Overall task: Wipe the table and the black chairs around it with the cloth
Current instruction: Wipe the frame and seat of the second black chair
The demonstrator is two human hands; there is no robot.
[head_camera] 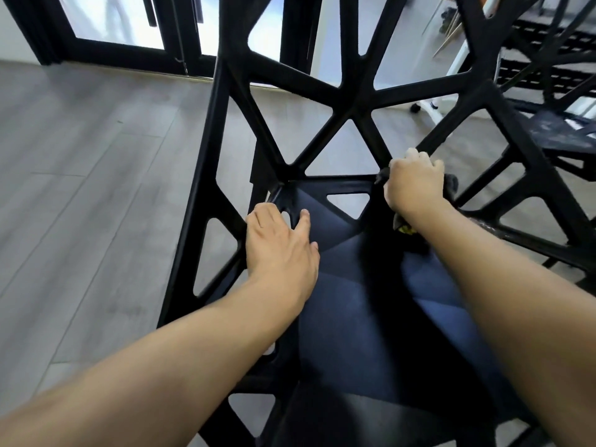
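A person leans over a black chair [338, 301] and looks down at its seat and its open, web-like back. The two hands are apart, one on each side of the seat.

The left hand [280, 243] lies on the chair where the seat meets the back. Its fingers curl a little over a black bar and hook into a gap there. It looks like this hand is there to hold the chair in place, so the chair does not slide or tip while the other hand rubs.

The right hand [416, 182] is farther away and higher up, on a slanted bar of the chair back. Its fingers are wrapped around a dark grey cloth [451, 183]. Bits of the cloth stick out on both sides of the hand and just under the wrist, where a small yellow spot shows. The cloth is pressed on the bar, likely so it can rub dust off that bar.

Past the right hand stands another black chair [548, 133] of the same kind, with pale dust on it. That one likely needs wiping too. Under the left hand and beyond it is a grey wood floor [96, 156]. No worktop can be seen here.
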